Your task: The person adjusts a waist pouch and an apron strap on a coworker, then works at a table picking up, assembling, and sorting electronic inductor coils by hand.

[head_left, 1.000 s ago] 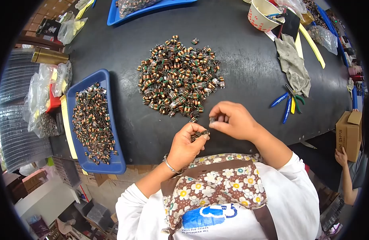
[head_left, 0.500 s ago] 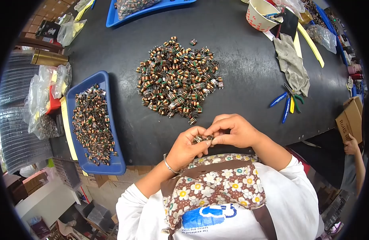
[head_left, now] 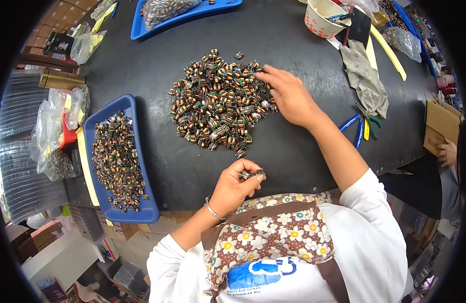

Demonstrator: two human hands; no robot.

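A large pile of small copper-wound coil parts (head_left: 215, 103) lies on the black table (head_left: 187, 177). At the right edge of this pile is my right hand (head_left: 288, 93), fingers apart and fingertips over the parts; nothing shows in its grasp. My left hand (head_left: 236, 184) is closed around several small dark coil parts (head_left: 247, 175), below the pile near the table's front edge. Just above it, a few parts (head_left: 240, 153) stick out from the pile's lower edge. A blue tray (head_left: 151, 209) on the left holds many similar parts (head_left: 119, 161).
Pliers (head_left: 363, 123) and a grey cloth (head_left: 366, 81) lie to the right, below a patterned bowl (head_left: 321, 20). Another blue tray (head_left: 192, 17) with a bagged load stands at the back. At far right, a person's hand (head_left: 448, 153) touches a cardboard box (head_left: 437, 129).
My right hand has left my left hand and moved up to the pile, its fingers now spread. My left hand stays closed on the parts. The cardboard box at the right has shifted.
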